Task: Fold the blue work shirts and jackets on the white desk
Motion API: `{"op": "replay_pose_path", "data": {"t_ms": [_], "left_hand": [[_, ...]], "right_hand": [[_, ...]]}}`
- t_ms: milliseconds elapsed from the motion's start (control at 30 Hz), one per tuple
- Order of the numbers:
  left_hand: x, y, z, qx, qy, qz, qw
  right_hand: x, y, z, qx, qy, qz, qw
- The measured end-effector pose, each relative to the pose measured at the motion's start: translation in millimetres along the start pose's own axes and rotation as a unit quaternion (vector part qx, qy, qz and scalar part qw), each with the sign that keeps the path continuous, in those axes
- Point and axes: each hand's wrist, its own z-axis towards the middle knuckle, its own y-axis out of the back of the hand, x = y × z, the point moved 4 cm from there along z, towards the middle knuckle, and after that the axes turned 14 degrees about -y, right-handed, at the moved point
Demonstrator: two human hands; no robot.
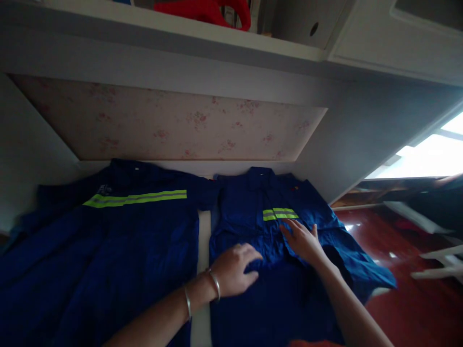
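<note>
A dark blue work garment (238,202) lies on the right, its collar at the far end and a yellow-green reflective strip across the chest. Over its bunched middle hovers my left hand (237,270), thumb and curved fingers apart, with two silver bangles on the wrist. My right hand (302,241) is just below the strip, fingers spread and nothing held; whether it touches the cloth I cannot tell. On the left a second dark blue work garment (144,246) is laid out flat, with a longer reflective strip and pale lettering on the chest.
Behind the garments is a floral panel (198,125) under a white shelf (162,29) with a red item (202,9) on it. To the right are a bright window (434,154), a reddish glossy floor (390,241) and a white piece of furniture (441,262).
</note>
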Motion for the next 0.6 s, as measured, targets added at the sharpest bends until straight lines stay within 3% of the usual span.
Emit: {"op": "replay_pose_path", "data": {"t_ms": [67, 167, 267, 333, 467, 533, 600], "left_hand": [[26.0, 22.1, 5.3, -0.108, 0.1, 0.137, 0.98], [62.7, 31.8, 11.0, -0.137, 0.172, 0.202, 0.954], [88.2, 32.0, 16.8, -0.155, 0.19, 0.179, 0.953], [94.5, 34.0, 19.8, -0.181, 0.198, 0.156, 0.951], [72.7, 45.5, 14.3, -0.258, 0.206, 0.099, 0.939], [43.9, 51.2, 2.6, -0.296, 0.193, 0.044, 0.934], [9.7, 53.7, -14.8, -0.347, 0.163, -0.095, 0.919]], "right_hand": [[-29.2, 0.4, 18.0, -0.046, -0.056, -0.046, 0.996], [-83.3, 9.4, 48.6, -0.106, -0.191, -0.087, 0.972], [-131.2, 10.8, 75.6, -0.071, -0.307, -0.074, 0.946], [-149.8, 8.5, 87.4, -0.035, -0.321, -0.068, 0.944], [-163.5, 7.7, 93.8, -0.038, -0.292, -0.08, 0.952], [-168.7, 8.1, 92.6, -0.055, -0.289, -0.075, 0.953], [-175.7, 9.7, 92.3, -0.084, -0.284, -0.053, 0.954]]}}
